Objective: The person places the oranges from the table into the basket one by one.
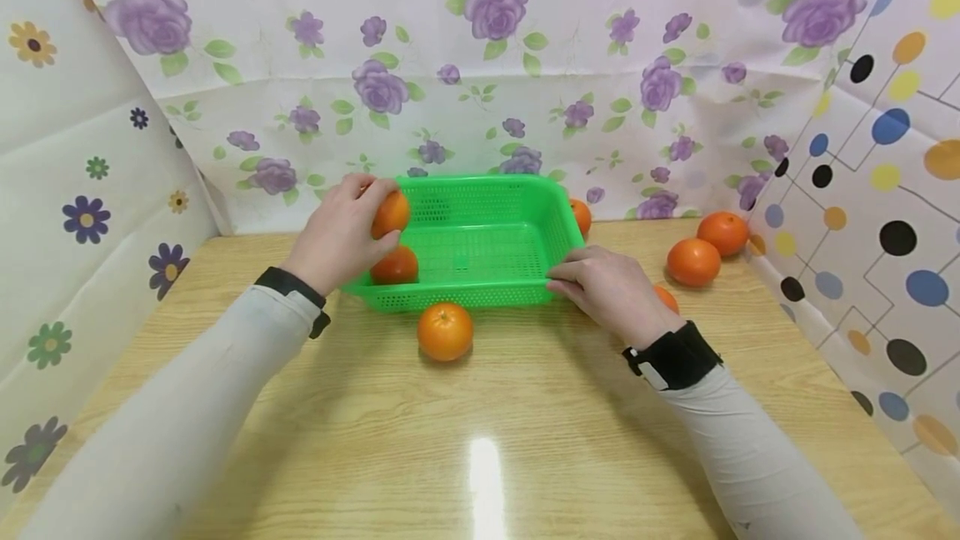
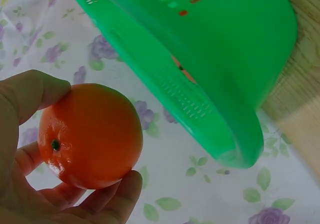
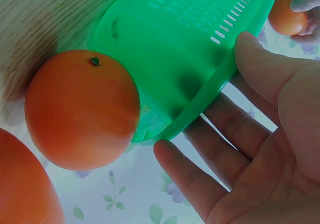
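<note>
A green plastic basket (image 1: 480, 294) with perforated walls sits at the back of the table. My left hand (image 1: 341, 232) grips an orange (image 2: 92, 136) above the basket's left end, thumb on one side and fingers on the other. Below that hand, a second orange (image 1: 395, 267) lies inside the basket. My right hand (image 1: 611, 290) holds the rim at the front right corner, its thumb (image 3: 252, 54) on one side and fingers on the other. Just in front of the basket rests another orange (image 1: 446, 332).
One orange (image 1: 581, 217) shows behind the basket's right end, and another (image 1: 666, 298) is partly hidden by my right hand. Two more oranges (image 1: 693, 262) lie farther right on the wooden table (image 1: 420, 440). Patterned cloth (image 1: 495, 48) walls the back and both sides.
</note>
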`<act>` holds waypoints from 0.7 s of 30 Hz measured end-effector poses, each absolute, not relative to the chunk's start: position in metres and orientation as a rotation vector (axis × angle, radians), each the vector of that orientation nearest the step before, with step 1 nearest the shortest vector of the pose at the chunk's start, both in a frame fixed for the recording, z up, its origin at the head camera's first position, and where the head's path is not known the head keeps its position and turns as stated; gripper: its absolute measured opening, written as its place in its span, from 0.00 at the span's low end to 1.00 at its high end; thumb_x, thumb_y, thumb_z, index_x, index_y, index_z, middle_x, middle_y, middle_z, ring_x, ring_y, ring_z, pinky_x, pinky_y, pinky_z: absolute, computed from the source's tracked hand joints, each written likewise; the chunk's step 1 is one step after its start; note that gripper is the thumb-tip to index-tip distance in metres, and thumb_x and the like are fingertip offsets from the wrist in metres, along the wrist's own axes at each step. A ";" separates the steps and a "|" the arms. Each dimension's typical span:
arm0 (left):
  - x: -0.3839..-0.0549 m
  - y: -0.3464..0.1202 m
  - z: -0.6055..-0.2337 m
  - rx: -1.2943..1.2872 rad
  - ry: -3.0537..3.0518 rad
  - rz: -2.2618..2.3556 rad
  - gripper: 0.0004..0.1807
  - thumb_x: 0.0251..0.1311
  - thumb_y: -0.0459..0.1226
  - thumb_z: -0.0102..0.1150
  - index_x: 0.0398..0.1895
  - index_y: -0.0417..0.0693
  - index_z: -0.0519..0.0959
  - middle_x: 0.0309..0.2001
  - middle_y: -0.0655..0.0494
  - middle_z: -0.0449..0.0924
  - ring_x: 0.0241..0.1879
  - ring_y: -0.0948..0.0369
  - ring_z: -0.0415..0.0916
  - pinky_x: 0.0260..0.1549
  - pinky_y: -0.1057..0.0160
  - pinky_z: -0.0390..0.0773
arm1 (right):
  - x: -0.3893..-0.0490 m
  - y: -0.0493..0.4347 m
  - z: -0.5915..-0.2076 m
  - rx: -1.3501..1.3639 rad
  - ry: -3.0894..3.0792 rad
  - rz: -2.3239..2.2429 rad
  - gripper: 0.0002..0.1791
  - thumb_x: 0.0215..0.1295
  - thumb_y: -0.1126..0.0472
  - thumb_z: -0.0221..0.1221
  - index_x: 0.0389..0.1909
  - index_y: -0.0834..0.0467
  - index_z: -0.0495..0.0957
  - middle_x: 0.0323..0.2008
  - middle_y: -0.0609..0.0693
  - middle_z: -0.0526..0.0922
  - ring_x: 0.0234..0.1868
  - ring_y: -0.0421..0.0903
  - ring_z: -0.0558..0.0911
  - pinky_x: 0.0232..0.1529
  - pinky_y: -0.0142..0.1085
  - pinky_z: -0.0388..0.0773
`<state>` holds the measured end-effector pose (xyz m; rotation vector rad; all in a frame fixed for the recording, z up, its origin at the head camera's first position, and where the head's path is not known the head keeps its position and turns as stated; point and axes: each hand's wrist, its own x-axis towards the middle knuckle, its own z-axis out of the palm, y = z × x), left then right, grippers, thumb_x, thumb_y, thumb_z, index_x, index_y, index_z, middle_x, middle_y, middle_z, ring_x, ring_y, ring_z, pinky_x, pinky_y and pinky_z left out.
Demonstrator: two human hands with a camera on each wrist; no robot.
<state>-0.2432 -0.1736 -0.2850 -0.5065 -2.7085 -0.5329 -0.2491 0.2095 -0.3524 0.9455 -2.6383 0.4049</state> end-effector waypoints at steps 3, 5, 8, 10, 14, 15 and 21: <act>-0.252 -0.172 -0.285 -0.494 -2.763 -0.506 0.32 0.70 0.35 0.71 0.75 0.42 0.73 0.71 0.32 0.69 0.63 0.35 0.71 0.59 0.34 0.80 | -0.249 0.210 -0.353 0.951 -2.632 0.402 0.07 0.75 0.54 0.73 0.46 0.51 0.95 0.41 0.46 0.90 0.42 0.47 0.87 0.42 0.47 0.87; -0.258 -0.171 -0.284 -0.497 -2.790 -0.476 0.33 0.70 0.35 0.71 0.76 0.41 0.73 0.71 0.32 0.69 0.63 0.35 0.71 0.59 0.35 0.80 | -0.250 0.210 -0.353 0.951 -2.629 0.399 0.07 0.74 0.54 0.73 0.46 0.51 0.95 0.40 0.46 0.90 0.42 0.47 0.87 0.42 0.46 0.87; -0.266 -0.167 -0.283 -0.507 -2.832 -0.429 0.33 0.70 0.36 0.71 0.76 0.41 0.72 0.70 0.32 0.70 0.61 0.34 0.72 0.58 0.36 0.80 | -0.250 0.211 -0.353 0.949 -2.624 0.400 0.07 0.74 0.54 0.73 0.46 0.51 0.95 0.40 0.46 0.90 0.41 0.46 0.87 0.42 0.46 0.87; -0.272 -0.165 -0.282 -0.510 -2.862 -0.404 0.33 0.70 0.36 0.71 0.76 0.41 0.72 0.70 0.32 0.70 0.61 0.34 0.73 0.58 0.37 0.80 | -0.249 0.211 -0.353 0.949 -2.619 0.398 0.07 0.74 0.54 0.74 0.45 0.51 0.95 0.40 0.46 0.90 0.41 0.46 0.87 0.41 0.45 0.87; -0.282 -0.163 -0.282 -0.493 -2.924 -0.391 0.35 0.71 0.36 0.70 0.78 0.42 0.70 0.72 0.30 0.68 0.62 0.33 0.72 0.59 0.36 0.79 | -0.249 0.211 -0.352 0.953 -2.623 0.402 0.07 0.74 0.55 0.74 0.45 0.52 0.95 0.39 0.46 0.89 0.40 0.47 0.86 0.40 0.45 0.86; -0.285 -0.163 -0.282 -0.487 -2.938 -0.390 0.35 0.71 0.36 0.69 0.79 0.42 0.70 0.72 0.30 0.68 0.62 0.32 0.72 0.59 0.36 0.79 | -0.248 0.211 -0.352 0.953 -2.627 0.403 0.07 0.74 0.55 0.74 0.45 0.52 0.95 0.39 0.46 0.89 0.40 0.47 0.86 0.40 0.45 0.86; -0.297 -0.163 -0.284 -0.455 -3.014 -0.381 0.36 0.72 0.36 0.68 0.80 0.42 0.68 0.72 0.28 0.67 0.63 0.31 0.71 0.59 0.36 0.78 | -0.248 0.211 -0.352 0.949 -2.649 0.409 0.07 0.75 0.54 0.73 0.46 0.51 0.95 0.40 0.46 0.89 0.41 0.47 0.86 0.41 0.45 0.86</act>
